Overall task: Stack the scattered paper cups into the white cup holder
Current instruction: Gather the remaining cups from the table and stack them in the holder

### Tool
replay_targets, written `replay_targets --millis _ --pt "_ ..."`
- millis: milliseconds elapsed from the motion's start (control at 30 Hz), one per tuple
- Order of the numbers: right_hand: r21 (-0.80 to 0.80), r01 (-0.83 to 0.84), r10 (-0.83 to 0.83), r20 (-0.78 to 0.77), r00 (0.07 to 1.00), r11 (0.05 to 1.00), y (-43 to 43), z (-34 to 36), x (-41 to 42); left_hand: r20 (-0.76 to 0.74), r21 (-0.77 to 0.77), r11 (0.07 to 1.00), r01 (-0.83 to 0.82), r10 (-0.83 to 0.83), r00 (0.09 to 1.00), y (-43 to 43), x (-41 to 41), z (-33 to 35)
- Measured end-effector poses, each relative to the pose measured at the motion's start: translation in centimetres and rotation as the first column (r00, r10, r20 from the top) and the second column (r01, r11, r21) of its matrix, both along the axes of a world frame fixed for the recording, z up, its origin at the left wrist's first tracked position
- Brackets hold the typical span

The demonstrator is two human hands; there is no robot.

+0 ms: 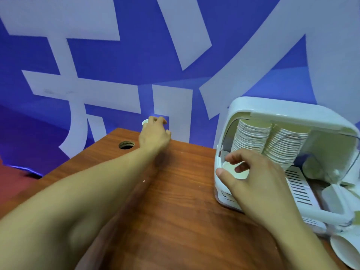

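Reddish-brown wood-grain table (175, 191) with a round cable hole (126, 145) near its far left edge.
A white plastic cup holder (272, 108) stands at the right. A white paper cup (346, 248) lies tipped over at the near right corner. A small white paper cup (145, 122) sits at the far edge, mostly hidden behind the left hand (153, 135).

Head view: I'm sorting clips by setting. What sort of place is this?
Probably an office or event drinks corner: a wooden desk with a cable hole, a blue wall with big white lettering, and a white cup holder full of stacked paper cups.
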State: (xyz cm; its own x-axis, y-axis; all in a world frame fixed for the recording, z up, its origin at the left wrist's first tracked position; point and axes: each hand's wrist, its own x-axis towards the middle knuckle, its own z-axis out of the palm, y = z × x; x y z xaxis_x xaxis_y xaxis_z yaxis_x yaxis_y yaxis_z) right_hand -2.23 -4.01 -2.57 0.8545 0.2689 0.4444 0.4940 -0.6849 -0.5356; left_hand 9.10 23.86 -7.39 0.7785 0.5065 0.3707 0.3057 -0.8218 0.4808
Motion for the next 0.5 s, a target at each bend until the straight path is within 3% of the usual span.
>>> replay_targets --millis 133,200,500 --pt "0.028 -0.012 0.012 0.009 1.0 1.0 0.4 -0.6 0.3 -0.153 0.089 0.995 -0.036 0.05 0.987 1.0 1.1 -0.5" --pt "0.036 -0.018 0.018 0.001 1.0 0.999 0.6 -1.0 0.5 -0.161 0.137 0.989 -0.054 0.076 0.984 1.1 1.1 -0.8" --pt "0.052 -0.073 0.071 0.054 0.996 0.996 1.3 -0.9 -0.5 0.097 0.21 0.978 -0.007 -0.014 0.995 -2.8 -4.3 -0.2"
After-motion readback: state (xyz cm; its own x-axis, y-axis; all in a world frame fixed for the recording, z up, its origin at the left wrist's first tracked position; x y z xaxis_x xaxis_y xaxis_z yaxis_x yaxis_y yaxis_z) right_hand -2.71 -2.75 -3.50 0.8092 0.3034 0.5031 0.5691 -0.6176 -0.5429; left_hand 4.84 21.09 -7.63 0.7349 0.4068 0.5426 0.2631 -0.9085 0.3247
